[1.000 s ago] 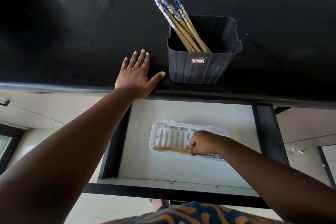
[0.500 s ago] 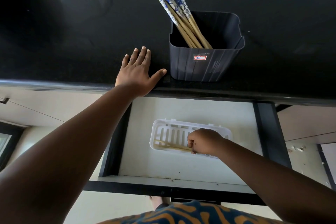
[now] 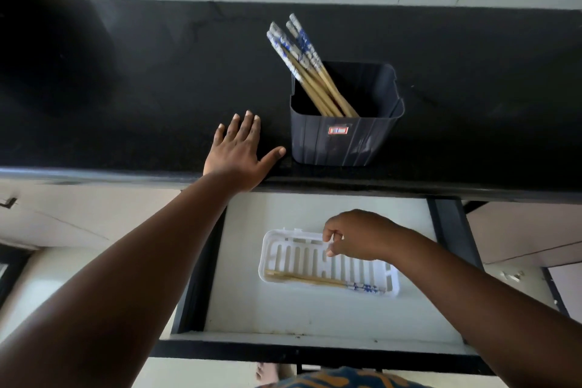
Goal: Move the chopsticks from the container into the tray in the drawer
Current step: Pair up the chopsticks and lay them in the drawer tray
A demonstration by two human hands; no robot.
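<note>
Below centre of the frame, my right hand (image 3: 362,235) hovers over the upper right part of the white tray (image 3: 277,257) in the open drawer (image 3: 315,312). Its fingers (image 3: 330,235) are loosely curled and hold nothing; their tips sit near the tray's far rim. Two chopsticks (image 3: 315,280) lie flat along the tray's near edge, lower in the frame than the fingers and apart from them, patterned ends pointing right.

At centre left, my left hand (image 3: 241,154) rests palm down on the black counter (image 3: 126,88), fingers spread, thumb just beside the dark container (image 3: 343,142). The container stands on the counter at centre right. The remaining chopsticks (image 3: 302,66) lean in it toward the upper left, blue-and-white ends up.
</note>
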